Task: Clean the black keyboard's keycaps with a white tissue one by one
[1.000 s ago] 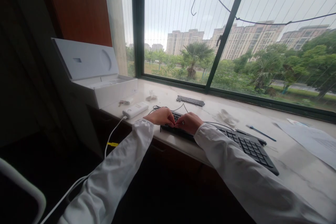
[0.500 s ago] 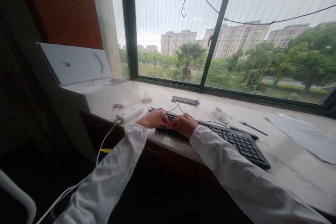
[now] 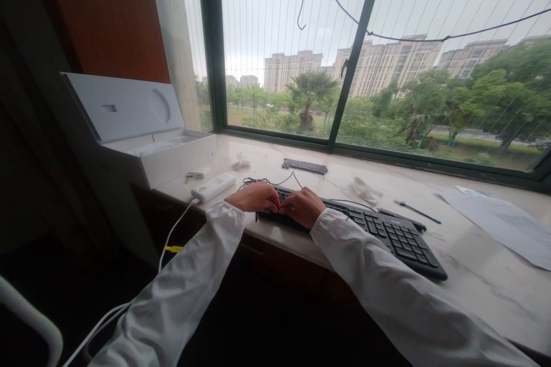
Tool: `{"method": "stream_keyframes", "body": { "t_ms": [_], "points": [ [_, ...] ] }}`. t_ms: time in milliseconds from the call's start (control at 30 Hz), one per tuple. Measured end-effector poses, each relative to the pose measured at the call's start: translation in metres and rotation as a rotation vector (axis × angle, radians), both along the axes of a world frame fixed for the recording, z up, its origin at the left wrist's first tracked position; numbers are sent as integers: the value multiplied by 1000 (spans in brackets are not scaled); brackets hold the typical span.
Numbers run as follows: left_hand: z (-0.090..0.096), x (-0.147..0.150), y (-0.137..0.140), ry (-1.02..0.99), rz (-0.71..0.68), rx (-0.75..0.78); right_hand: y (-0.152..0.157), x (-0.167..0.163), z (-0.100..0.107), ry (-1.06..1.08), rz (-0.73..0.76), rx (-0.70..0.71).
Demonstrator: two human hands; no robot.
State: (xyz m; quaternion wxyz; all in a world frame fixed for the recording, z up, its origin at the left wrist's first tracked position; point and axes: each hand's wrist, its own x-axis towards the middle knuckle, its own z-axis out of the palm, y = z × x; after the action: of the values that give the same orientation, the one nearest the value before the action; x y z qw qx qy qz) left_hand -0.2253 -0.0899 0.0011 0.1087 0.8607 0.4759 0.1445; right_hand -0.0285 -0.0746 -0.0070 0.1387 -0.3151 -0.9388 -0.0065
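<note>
A black keyboard (image 3: 394,235) lies along the front edge of the marble-patterned counter. Over its left part, my left hand (image 3: 255,197) and my right hand (image 3: 305,206) meet, fingertips touching or nearly so. The fingers of both are closed in a pinch. Whatever small thing they may hold is hidden between them. Both wrists come out of white elastic-cuffed sleeves. Just behind the hands runs a thin black cable (image 3: 294,176). Farther back sits a small strip of dark keys (image 3: 305,166), apart from the keyboard.
To the left stands an open white box (image 3: 178,157), beside a white power strip (image 3: 214,186) with its cord hanging off the edge. Crumpled white tissue (image 3: 364,190), a blue pen (image 3: 418,211) and paper sheets (image 3: 501,226) lie to the right. A window (image 3: 275,40) rises behind.
The fingers have shifted slightly where the hands meet, and the right fingers have turned a little. The keyboard and the other objects stay in place; the view has moved a touch.
</note>
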Motion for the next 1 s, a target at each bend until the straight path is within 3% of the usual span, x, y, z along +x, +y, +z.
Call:
{"method": "stream_keyframes", "body": {
  "t_ms": [200,500,767,867,1000],
  "points": [
    [-3,1,2,0,0,8,-1,2,-4,53,5,9],
    [-10,5,-7,-146,120,-24,-7,-6,0,-25,-83,5],
    [-9,5,-8,-160,149,-96,-13,-13,0,-94,-30,91],
    [-22,4,-21,-299,241,-20,-12,-1,-6,15,-42,46],
    [-44,11,-48,-477,528,223,-12,16,-13,161,-109,73]
  ]
}}
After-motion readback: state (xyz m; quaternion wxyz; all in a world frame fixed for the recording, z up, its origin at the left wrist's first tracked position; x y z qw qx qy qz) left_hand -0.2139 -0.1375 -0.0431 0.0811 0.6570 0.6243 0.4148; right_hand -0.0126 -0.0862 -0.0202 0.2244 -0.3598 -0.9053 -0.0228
